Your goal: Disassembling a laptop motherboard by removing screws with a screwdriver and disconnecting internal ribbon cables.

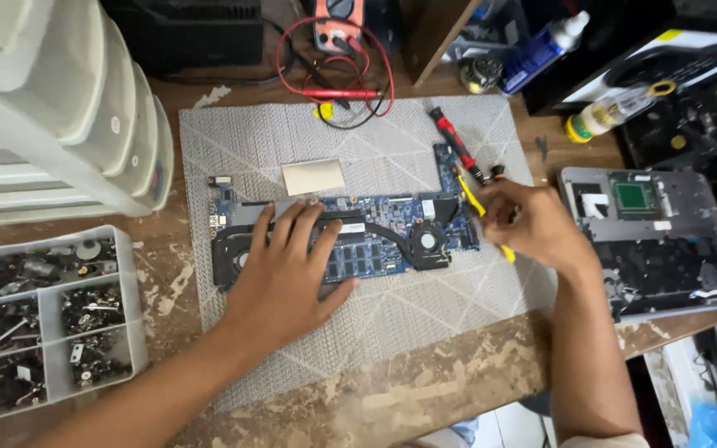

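Observation:
A blue laptop circuit board (pixel 375 236) with black cooling pipes and fans lies on a grey patterned mat (pixel 350 149). My left hand (pixel 288 278) rests flat on the board's left half, fingers spread over the black heat pipe. At the board's right edge, my right hand (pixel 529 224) is closed around a yellow-handled tool (pixel 473 199), whose tip touches the board's right end. A red and black screwdriver (pixel 456 148) lies on the mat just above that hand. A small tan rectangular pad (pixel 313 177) sits on the mat above the board.
A clear compartment tray (pixel 130 290) of dark screws and parts stands at left, under white plastic drawers (pixel 60 116). An opened laptop chassis (pixel 657 241) lies at right. A multimeter (pixel 338 21) with red leads, a blue bottle (pixel 541 46) and a clear bottle (pixel 616 108) stand behind.

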